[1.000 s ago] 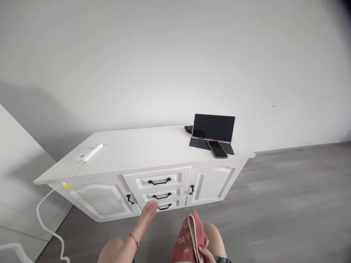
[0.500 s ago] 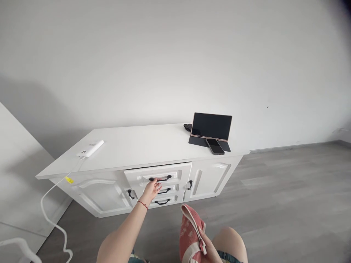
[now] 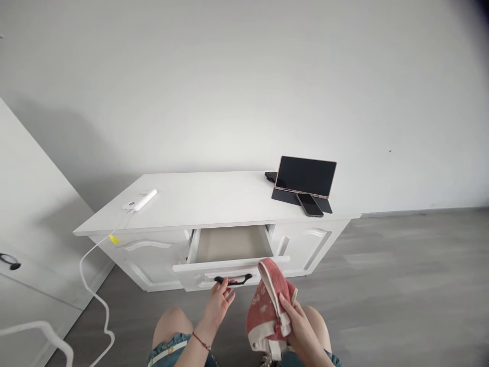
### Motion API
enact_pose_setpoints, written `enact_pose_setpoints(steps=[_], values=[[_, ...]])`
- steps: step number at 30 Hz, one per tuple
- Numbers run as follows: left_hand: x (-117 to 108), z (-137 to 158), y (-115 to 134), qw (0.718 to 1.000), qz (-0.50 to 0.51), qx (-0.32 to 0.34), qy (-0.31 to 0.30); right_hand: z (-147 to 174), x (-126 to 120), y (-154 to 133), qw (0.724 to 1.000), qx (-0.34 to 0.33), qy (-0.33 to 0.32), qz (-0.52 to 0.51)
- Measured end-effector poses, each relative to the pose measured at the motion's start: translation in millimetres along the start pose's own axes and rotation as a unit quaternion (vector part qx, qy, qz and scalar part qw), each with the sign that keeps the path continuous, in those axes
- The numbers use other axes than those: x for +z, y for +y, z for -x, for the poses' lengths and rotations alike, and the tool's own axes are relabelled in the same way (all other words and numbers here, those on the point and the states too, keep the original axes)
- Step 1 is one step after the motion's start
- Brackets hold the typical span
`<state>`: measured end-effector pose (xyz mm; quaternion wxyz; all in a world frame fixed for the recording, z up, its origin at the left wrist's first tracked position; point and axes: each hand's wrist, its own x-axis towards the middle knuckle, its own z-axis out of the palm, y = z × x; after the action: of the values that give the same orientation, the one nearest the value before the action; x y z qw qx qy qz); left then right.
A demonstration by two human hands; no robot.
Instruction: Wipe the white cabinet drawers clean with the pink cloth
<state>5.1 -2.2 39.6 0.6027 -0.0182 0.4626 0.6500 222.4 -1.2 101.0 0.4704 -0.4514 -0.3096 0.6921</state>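
Note:
My left hand (image 3: 218, 306) is at the black handle (image 3: 234, 280) of the top drawer (image 3: 233, 272), its fingers hooked round the left end of the bar. The drawer stands pulled out of the white cabinet (image 3: 153, 244), and its beige bottom (image 3: 233, 243) shows. In my right hand (image 3: 300, 323) is a folded red towel (image 3: 263, 306) with cream edging and a pale pattern, gripped between thumb and fingers. The towel hangs above my lap, just in front of the drawer's right side, and covers part of the drawer front.
On the cabinet top stand a tablet (image 3: 305, 176) in a dark folding cover, a phone (image 3: 309, 205) and a black item (image 3: 271, 176) behind. A white power strip (image 3: 144, 200) lies at left, its cord (image 3: 95, 293) hanging over the edge. A white door (image 3: 34, 214) is at far left.
The top drawer has gone from shut to pulled out toward me, with my left hand moving back on its handle. My right hand has lifted the towel slightly, closer to the drawer.

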Motion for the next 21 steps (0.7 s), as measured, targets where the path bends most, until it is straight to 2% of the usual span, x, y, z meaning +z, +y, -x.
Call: enact_pose_setpoints(steps=[2,4,5,7,10,12,13,16,21], values=[[-7.1,6.7,-7.2,1.000,0.016,-0.002,0.004,-9.4,12.2,-20.7,0.995,-0.076,0.026,0.062],[-13.6,10.9,-12.5,1.000,0.026,-0.007,0.004,-23.3,27.8,-43.7,0.980,-0.162,0.015,0.118],[-16.4,12.9,-14.3,1.000,0.029,-0.010,0.001,-32.1,36.8,-55.2,0.959,-0.228,-0.010,0.170],[-20.5,17.7,-16.3,0.999,0.026,-0.028,-0.003,-53.0,56.9,-75.4,0.893,-0.305,-0.112,0.312],[-23.1,28.7,-17.7,0.999,0.019,-0.050,0.000,-90.4,89.2,-89.3,0.763,-0.297,-0.229,0.526],[-24.1,36.8,-19.5,0.999,0.028,-0.045,-0.003,-114.5,109.5,-84.0,0.676,-0.269,-0.290,0.622],[-24.9,40.3,-20.9,0.999,0.032,-0.040,-0.006,-124.4,118.7,-77.7,0.642,-0.258,-0.316,0.649],[-28.7,46.1,-25.9,0.999,0.030,-0.037,-0.011,-140.7,141.3,-50.5,0.562,-0.250,-0.367,0.698],[-34.1,44.5,-29.6,0.998,0.034,-0.050,-0.013,-134.1,155.5,-7.3,0.438,-0.215,-0.483,0.727]])
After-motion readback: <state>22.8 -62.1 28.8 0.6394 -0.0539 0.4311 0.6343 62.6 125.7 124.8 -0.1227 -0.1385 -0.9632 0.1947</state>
